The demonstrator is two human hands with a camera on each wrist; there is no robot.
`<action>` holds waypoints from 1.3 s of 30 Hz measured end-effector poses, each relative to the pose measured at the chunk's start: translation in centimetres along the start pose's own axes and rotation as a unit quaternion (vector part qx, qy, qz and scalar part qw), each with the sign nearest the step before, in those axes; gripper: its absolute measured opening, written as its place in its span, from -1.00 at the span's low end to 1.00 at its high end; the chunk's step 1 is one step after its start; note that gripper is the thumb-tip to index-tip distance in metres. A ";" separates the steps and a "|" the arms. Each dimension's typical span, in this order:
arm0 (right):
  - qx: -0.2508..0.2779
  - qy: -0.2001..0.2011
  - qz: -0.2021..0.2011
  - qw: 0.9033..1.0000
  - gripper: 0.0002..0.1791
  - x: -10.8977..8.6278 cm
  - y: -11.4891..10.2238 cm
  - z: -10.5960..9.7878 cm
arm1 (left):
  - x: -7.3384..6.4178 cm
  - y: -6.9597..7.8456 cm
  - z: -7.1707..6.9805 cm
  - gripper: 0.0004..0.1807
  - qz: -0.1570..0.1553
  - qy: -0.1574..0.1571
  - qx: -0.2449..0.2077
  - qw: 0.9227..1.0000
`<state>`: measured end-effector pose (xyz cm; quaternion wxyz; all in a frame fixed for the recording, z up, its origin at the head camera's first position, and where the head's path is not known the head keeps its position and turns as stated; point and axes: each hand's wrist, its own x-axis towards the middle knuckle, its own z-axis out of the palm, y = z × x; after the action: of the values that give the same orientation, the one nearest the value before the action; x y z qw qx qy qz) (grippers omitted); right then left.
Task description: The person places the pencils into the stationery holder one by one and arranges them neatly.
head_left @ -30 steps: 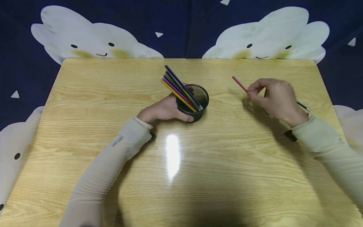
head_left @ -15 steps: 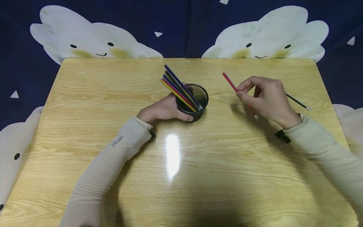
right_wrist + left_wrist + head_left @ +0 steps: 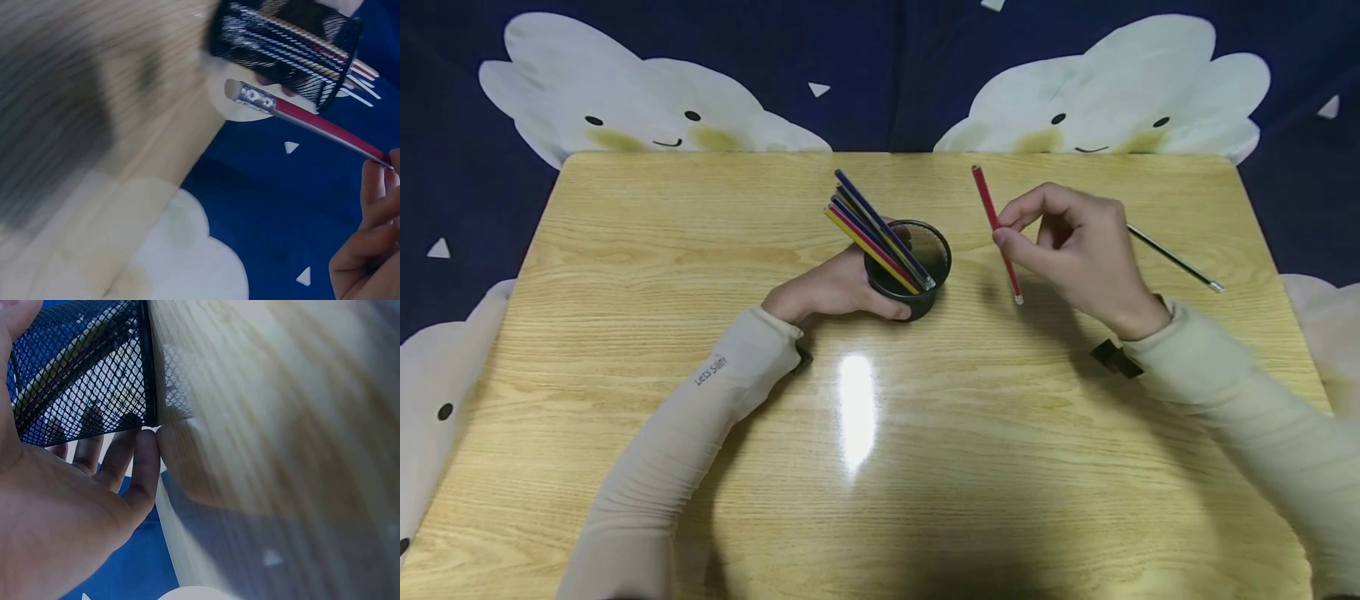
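A black mesh pencil cup point(image 3: 917, 310) stands at the middle of the table, and my left hand point(image 3: 835, 285) grips it from the left side. In the left wrist view, the fingers point(image 3: 147, 462) wrap around the mesh cup point(image 3: 94, 369) near its base. Several pencils point(image 3: 867, 227) lean leftward inside it, in blue, yellow, red and dark tones. To the right of the cup, my right hand point(image 3: 1075, 250) pinches a red pencil point(image 3: 987, 197) above the table, its eraser end down. The right wrist view shows the pencil's eraser point(image 3: 233, 89) and metal band close up.
A dark pencil point(image 3: 1176, 258) with a pale end lies on the wooden table point(image 3: 925, 467) to the right, behind the right hand. A dark blue cloth point(image 3: 880, 75) with white clouds hangs beyond the table's far edge.
My right hand has moved left toward the cup with the red pencil, which has turned more upright. More of the dark pencil on the table shows. The left hand and cup have stayed put.
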<state>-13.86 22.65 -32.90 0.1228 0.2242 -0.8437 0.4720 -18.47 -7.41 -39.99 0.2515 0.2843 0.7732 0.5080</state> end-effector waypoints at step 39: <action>0.140 0.027 -0.097 0.985 -0.85 5.2 -3.2 5.5 | 0.1 -0.1 -0.2 0.18 0.017 -0.013 -0.010 1.000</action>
<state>-16.79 15.16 -31.21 0.1577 0.3071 -0.7402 0.5770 -18.67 -7.53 -39.98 0.2559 0.3016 0.7599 0.5158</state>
